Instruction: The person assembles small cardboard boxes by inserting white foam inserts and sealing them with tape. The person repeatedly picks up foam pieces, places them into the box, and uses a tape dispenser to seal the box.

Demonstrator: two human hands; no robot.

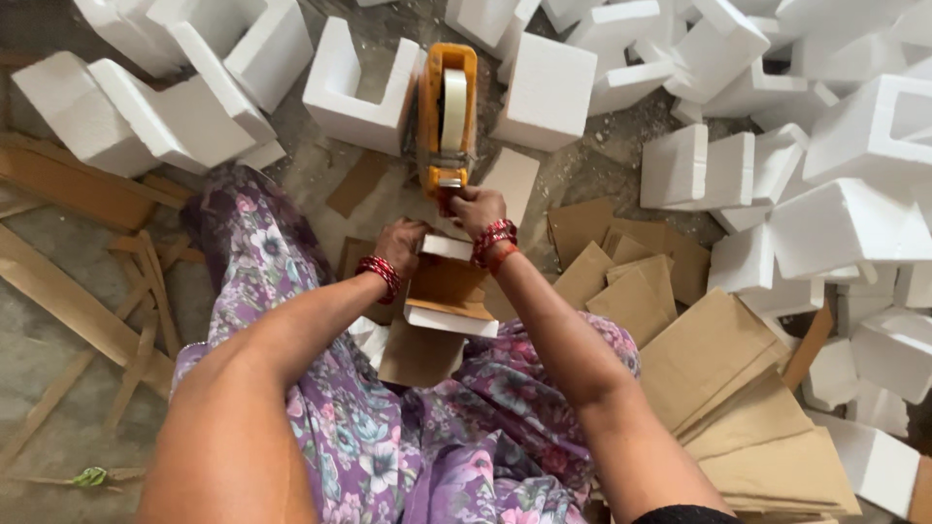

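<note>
Cardboard-wrapped white foam block (449, 291) rests on the lap, left hand (400, 243) pinning it steady; at twelve o'clock, right hand (476, 209) grips the orange tape dispenser (448, 116).

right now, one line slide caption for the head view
Right hand grips orange tape dispenser; left hand steadies foam-and-cardboard piece.

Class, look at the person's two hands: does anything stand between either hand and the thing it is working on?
Nothing visible does. The right hand already grips the orange tape dispenser, and the left hand rests directly on the foam-and-cardboard piece held over the lap.
</note>
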